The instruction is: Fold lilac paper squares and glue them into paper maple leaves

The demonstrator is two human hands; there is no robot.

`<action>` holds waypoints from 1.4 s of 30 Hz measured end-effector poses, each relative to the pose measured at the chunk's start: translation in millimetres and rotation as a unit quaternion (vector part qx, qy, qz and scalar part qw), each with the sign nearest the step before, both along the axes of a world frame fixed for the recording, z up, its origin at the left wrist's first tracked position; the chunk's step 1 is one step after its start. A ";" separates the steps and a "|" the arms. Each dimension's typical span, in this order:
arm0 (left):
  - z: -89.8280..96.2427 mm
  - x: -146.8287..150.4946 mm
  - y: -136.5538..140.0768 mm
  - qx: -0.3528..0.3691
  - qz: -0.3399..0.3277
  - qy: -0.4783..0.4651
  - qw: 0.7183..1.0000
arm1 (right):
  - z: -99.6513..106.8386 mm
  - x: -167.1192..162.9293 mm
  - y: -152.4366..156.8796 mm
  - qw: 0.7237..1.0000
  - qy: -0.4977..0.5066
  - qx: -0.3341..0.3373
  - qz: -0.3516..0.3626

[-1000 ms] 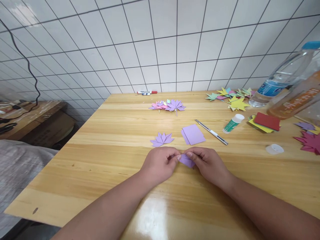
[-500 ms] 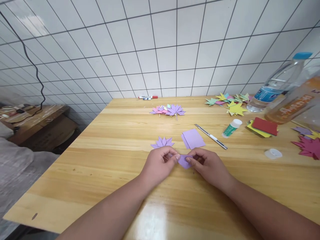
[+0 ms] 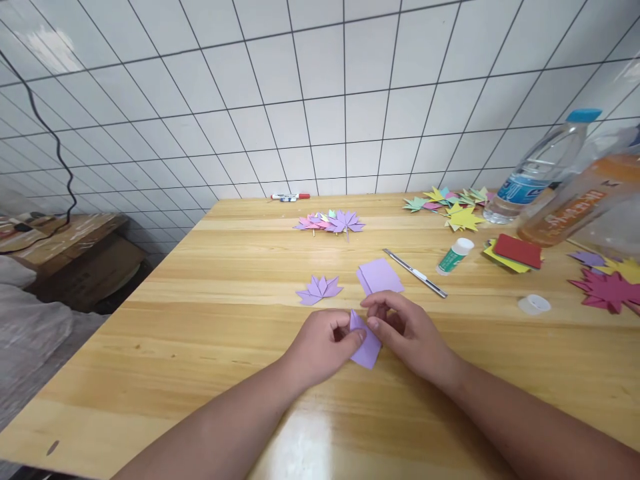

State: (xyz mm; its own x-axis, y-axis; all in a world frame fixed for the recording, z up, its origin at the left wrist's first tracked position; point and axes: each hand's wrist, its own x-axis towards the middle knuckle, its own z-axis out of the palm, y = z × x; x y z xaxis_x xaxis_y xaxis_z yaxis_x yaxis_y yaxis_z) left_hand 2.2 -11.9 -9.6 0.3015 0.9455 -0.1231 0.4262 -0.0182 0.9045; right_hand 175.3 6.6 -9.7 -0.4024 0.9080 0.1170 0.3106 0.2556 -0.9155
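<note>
A folded piece of purple paper (image 3: pixel 369 352) is pinched between the thumb and fingers of my left hand (image 3: pixel 325 343), its pointed tip upward. My right hand (image 3: pixel 407 330) is just to the right, thumb and forefinger apart and curved near the paper's upper right edge. Whether its thumb touches the paper I cannot tell. Beyond my hands lie a purple folded paper leaf (image 3: pixel 319 289) on the left and a small stack of square purple paper (image 3: pixel 381 276) on the right.
A utility knife (image 3: pixel 415 273), a glue stick (image 3: pixel 454 257) and its white cap (image 3: pixel 534 305) lie to the right. Farther right are red and yellow paper (image 3: pixel 518 252), a water bottle (image 3: pixel 525 183) and paper leaves (image 3: pixel 607 290). More leaves (image 3: pixel 345 222) and markers (image 3: pixel 290 197) lie near the tiled wall.
The purple paper has turned point-up and come slightly nearer. My right hand has let go of it, its fingers parting, while the left keeps its pinch. The view has shifted slightly right.
</note>
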 end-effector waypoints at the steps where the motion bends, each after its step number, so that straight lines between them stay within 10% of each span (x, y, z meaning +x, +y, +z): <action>1: 0.5 0.3 -1.1 0.025 -0.012 0.028 0.999 | -1.0 -0.1 0.7 1.000 -0.001 -0.006 0.011; 12: 2.7 -0.6 -7.5 0.095 -0.072 0.150 0.982 | 4.9 -1.6 2.7 0.980 0.101 -0.162 0.055; 23: 1.5 -3.7 0.1 0.033 -0.039 0.036 0.998 | 0.9 0.6 4.2 0.967 0.163 -0.183 0.063; 42: 4.1 -7.1 10.0 -0.077 0.062 -0.161 0.982 | -3.2 4.6 -2.6 0.992 0.081 -0.020 0.090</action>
State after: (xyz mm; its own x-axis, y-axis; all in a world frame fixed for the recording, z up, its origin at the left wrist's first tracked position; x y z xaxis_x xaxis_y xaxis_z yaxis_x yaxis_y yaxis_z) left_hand -4.9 -1.9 -5.5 0.2314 0.9553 -0.1841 0.1082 0.1628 0.9807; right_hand 179.9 4.0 -12.9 -0.5368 0.8287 0.1584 0.1116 0.2559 -0.9602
